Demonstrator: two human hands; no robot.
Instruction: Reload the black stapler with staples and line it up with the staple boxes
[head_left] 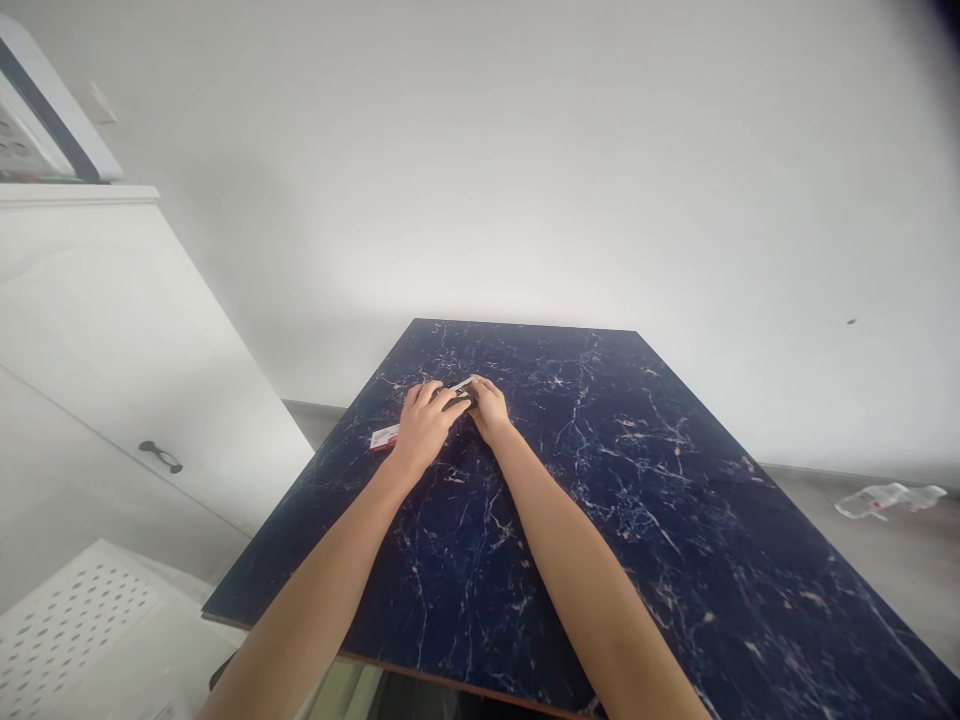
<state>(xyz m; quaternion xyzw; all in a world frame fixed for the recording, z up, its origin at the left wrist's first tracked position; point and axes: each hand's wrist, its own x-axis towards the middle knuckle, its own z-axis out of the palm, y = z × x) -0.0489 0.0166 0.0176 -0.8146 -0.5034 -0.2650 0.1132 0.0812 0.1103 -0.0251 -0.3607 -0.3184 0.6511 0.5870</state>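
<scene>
My left hand (426, 428) and my right hand (489, 408) come together over the far left part of the blue marbled table (570, 480). Between them is a small black object with a pale, narrow strip (463, 385), its exact kind too small and too covered to make out. The right fingers are closed around its right end. On its left side, the left fingers and thumb press against it. A small white and red box (384, 437) lies flat on the table, just left of my left hand and partly hidden by it.
A white cabinet (112, 330) with a dark handle (160, 457) stands at the left. Below it is a white perforated container (75, 610). Clear plastic bottles (889, 500) lie on the floor at the right. A pale wall (525, 170) rises behind the table.
</scene>
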